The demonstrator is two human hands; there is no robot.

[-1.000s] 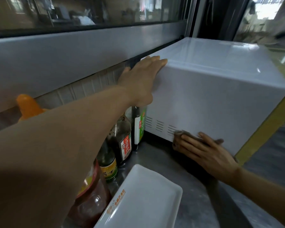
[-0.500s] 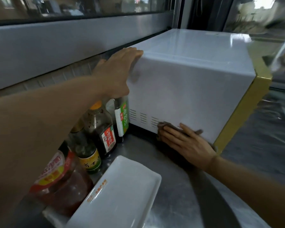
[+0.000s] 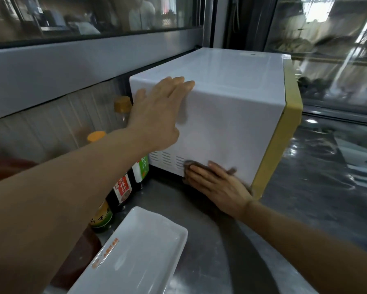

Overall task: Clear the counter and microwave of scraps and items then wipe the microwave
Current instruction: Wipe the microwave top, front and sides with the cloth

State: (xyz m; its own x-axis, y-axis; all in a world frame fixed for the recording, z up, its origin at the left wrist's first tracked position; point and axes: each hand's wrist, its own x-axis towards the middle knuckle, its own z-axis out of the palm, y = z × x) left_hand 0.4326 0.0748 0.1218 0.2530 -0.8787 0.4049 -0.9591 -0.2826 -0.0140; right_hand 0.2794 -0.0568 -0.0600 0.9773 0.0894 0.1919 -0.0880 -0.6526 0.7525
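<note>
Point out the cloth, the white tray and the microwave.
cloth [image 3: 196, 165], head view: dark fold above the fingers.
white tray [image 3: 140, 251], head view: bare inner floor.
microwave [image 3: 231, 128], head view: white side panel.

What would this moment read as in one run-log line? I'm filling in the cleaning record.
stage: wiping microwave side | right hand: presses cloth low by vents | left hand: flat, bracing rear upper edge

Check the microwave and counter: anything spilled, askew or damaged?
Nothing stands out. The microwave sits flat on the counter, the bottles stand upright, and the white tray lies empty.
</note>
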